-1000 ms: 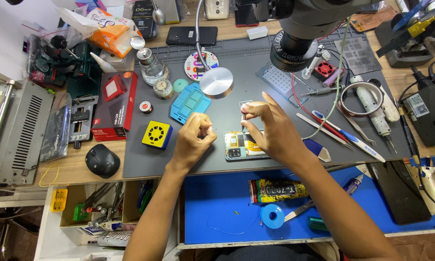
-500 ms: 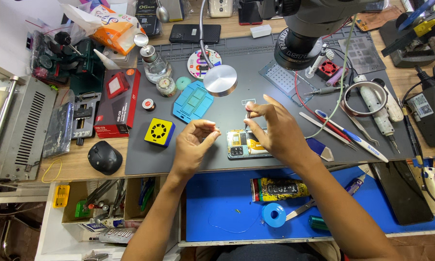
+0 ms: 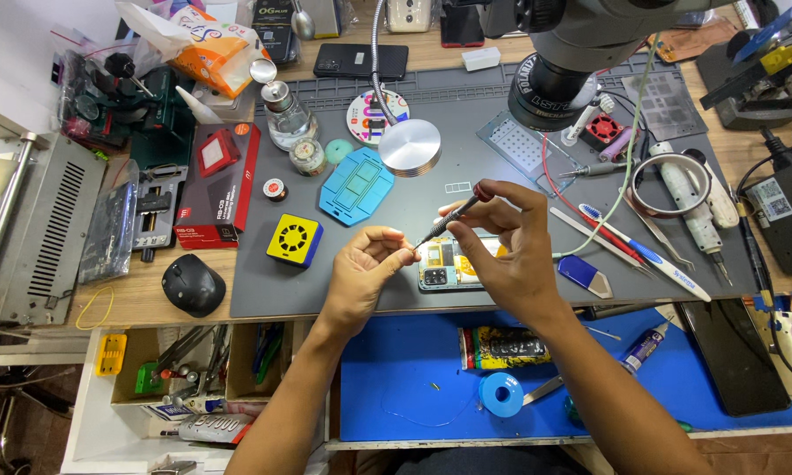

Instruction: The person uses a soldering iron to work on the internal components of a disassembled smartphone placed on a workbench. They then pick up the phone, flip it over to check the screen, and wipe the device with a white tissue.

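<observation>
At the middle of the frame the right hand has its grip closed on a slim screwdriver, dark-handled with a reddish cap, held slantwise so the tip points down and left toward the left hand. The left hand's thumb and forefinger are pinched together right at that tip, on something too small to make out. Just beneath and between both hands lies an opened smartphone, back off, its yellow and teal innards showing, flat on the grey work mat that covers the centre of the counter. Left of the left hand sits a small yellow box with a round fan grille, and above it a light blue plastic fixture. A round metal lamp base stands just above the phone, and the large black microscope head hangs over the upper right of the mat. To the right of the right hand lie a blue-and-white toothbrush, tweezers and a roll of amber tape. At far left, a black mouse rests on the wooden edge beside a red box. Below the hands, on the blue mat in the lower part of the frame, lie a yellow glue tube and a small blue spool.
</observation>
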